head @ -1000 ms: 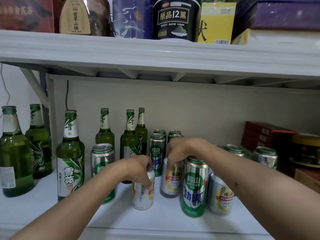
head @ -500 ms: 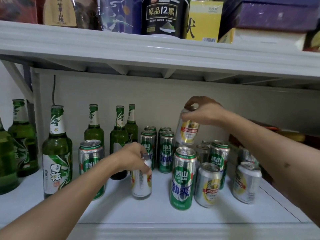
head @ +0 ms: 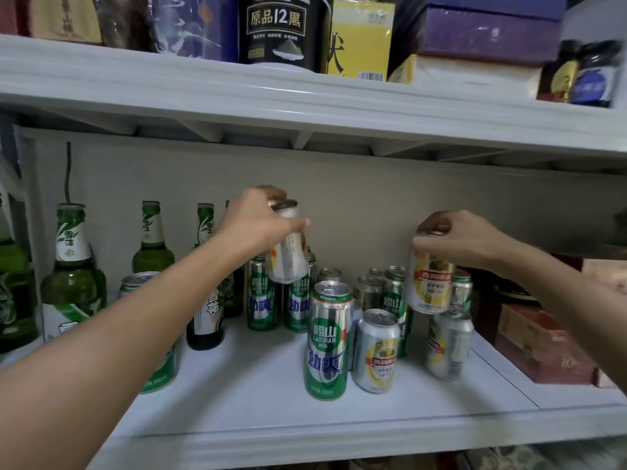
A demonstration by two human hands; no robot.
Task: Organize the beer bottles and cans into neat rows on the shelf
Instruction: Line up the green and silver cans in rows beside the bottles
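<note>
Both hands were up off the shelf (head: 258, 401), each carrying a can. Left hand (head: 258, 225) had its fingers wrapped round the top of a silver can (head: 288, 256), held in the air above the two green cans (head: 278, 300) at the back of the middle group; the can looked slightly tilted, and was blurred, so I couldn't read its label. Right hand (head: 454, 235) gripped the rim of a silver-and-yellow can (head: 429, 286) from above, held clear of the shelf over the right-hand cluster. On the shelf below: a tall green can (head: 327, 340) stood upright at the front, a short silver-and-yellow can (head: 376, 351) just beside it on its right, and another short silver can (head: 448, 344) further right, under the one I was holding. More cans (head: 373, 290) were bunched behind these; I couldn't count them. Green bottles (head: 152, 245) stood upright along the left and back of the shelf, the nearest large bottle (head: 71, 266) at far left. Another green can (head: 159, 364) was mostly hidden behind my left forearm. Red boxes (head: 539, 347) sat at the right end of the shelf. The upper shelf (head: 305, 96) carried a black tub (head: 278, 28), a yellow carton (head: 363, 39) and purple boxes (head: 488, 32).
</note>
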